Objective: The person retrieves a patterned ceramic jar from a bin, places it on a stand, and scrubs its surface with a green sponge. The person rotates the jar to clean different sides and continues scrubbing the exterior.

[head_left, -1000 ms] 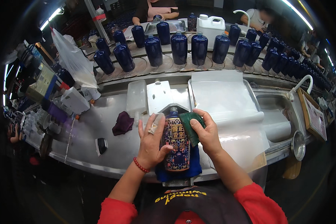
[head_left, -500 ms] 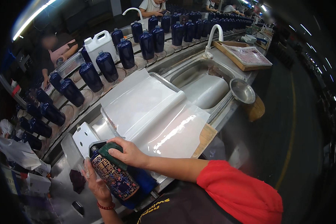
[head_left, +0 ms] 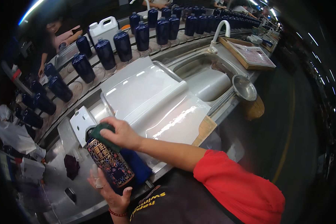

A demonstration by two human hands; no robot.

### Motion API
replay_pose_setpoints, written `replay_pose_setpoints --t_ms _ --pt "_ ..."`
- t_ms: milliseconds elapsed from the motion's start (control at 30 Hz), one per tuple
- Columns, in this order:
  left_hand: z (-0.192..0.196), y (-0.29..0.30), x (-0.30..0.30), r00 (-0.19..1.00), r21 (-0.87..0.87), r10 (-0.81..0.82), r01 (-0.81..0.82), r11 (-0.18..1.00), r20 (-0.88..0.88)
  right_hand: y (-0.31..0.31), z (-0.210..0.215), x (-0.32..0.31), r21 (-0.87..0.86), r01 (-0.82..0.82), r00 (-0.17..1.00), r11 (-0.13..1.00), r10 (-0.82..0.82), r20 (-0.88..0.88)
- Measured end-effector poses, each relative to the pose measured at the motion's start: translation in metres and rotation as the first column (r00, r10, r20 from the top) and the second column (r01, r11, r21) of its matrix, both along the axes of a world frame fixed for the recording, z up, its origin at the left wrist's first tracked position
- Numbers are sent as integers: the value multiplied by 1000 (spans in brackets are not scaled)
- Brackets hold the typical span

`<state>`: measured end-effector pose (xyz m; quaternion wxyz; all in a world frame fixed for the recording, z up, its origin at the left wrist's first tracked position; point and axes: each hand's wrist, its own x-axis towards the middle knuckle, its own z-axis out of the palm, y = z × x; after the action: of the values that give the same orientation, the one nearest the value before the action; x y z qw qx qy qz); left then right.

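A dark blue bottle (head_left: 112,164) with an ornate gold and multicoloured decal lies tilted before me, its neck end pointing away. My right hand (head_left: 120,133) presses a dark green pad (head_left: 103,135) against the bottle's shoulder, fingers wrapped over the pad. At the bottle's lower left side is my left hand (head_left: 111,191), fingers spread and thumb apart, with pale wrapping on some fingertips. Whether it still touches the bottle I cannot tell. Blue material (head_left: 138,166) shows beside and beneath the bottle. The pad and right hand hide the bottle's neck.
Glossy sheets (head_left: 153,102) cover a board beside a metal sink (head_left: 198,67) with a white faucet (head_left: 221,28). Beyond runs a curved line of blue bottles (head_left: 105,55) and a white jug (head_left: 104,30). A metal bowl (head_left: 244,88) sits at the counter edge. Co-workers (head_left: 59,35) work across.
My left hand has slid down along the bottle and its fingers have spread. The green pad in my right hand has shifted toward the bottle's neck end. Bottles on the line have shifted in view.
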<state>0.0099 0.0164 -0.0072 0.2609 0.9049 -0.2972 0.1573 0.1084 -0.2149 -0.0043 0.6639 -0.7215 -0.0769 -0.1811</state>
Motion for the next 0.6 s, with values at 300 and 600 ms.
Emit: replay_pose_setpoints --t_ms 300,600 --pt "6 5 6 971 191 73 -118 975 228 3 7 -8 254 22 983 967 25 -180" --pt "14 2 9 970 163 -11 -30 986 242 5 9 -6 255 12 980 967 39 -193"
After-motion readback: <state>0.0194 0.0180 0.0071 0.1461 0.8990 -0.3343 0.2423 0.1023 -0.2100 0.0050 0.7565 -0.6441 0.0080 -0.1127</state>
